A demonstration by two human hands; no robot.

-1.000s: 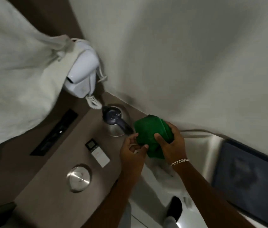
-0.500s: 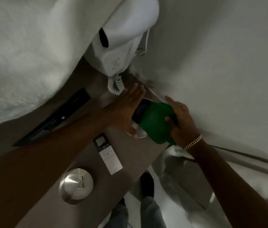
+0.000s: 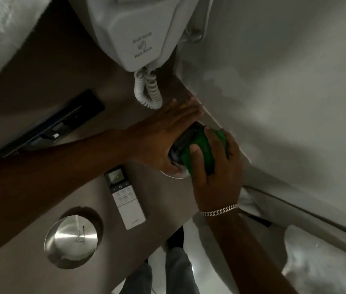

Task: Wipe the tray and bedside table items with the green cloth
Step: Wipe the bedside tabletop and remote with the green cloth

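since half a second ago both hands are closing in tighter on the kettle, and the view is dropping nearer to the table top.

the green cloth (image 3: 207, 148) is lying bunched over the top of the kettle (image 3: 183, 143), under the right hand (image 3: 212, 166), whose fingers are curling around it and pressing it down against the dark lid. the left hand (image 3: 163, 136) is lying half open along the far side of the kettle, palm against it and fingers stretched flat toward the wall, steadying rather than gripping.

by my reading the kettle is the item being wiped right now. the next move is calling for the right hand to be rubbing the cloth around the lid and down the sides while the left is bracing.

just below the left hand a remote control (image 3: 125, 198) is lying on the table (image 3: 30, 272), and further toward the person a round metal lid (image 3: 71, 239) is sitting; both are probably waiting their turn. above the left hand a wall hair dryer (image 3: 136, 32) is hanging with its coiled cord (image 3: 147, 90).
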